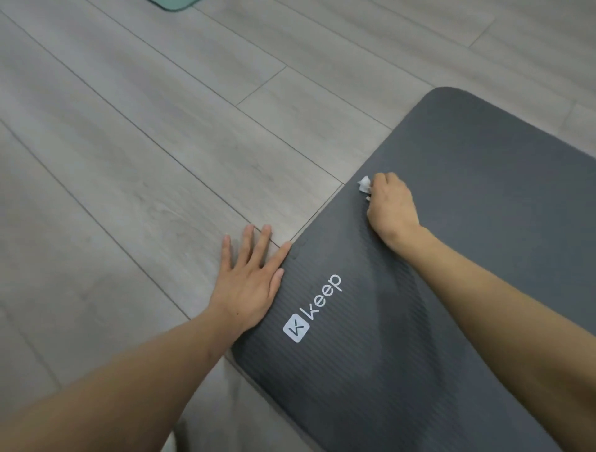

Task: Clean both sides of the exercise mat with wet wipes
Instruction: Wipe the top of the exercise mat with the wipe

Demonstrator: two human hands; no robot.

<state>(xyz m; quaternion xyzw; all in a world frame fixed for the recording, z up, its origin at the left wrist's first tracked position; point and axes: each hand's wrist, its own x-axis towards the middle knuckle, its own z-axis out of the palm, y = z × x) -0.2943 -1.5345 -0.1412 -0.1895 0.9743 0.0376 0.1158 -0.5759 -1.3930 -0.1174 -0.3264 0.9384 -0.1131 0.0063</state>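
From the head view, my right hand [392,206] grips a balled wet wipe [364,184] on the grey exercise mat [483,226] near its left edge; left hand [251,277] lies flat, fingers spread, on the floor [161,129]. I'd press harder and use overlapping strokes.

The exercise mat [467,258] runs out of frame at the right and bottom edges. Most of the wet wipe [364,184] is hidden inside the right hand [392,206]. A green object [174,4] is cut off by the top edge; identity undeterminable.
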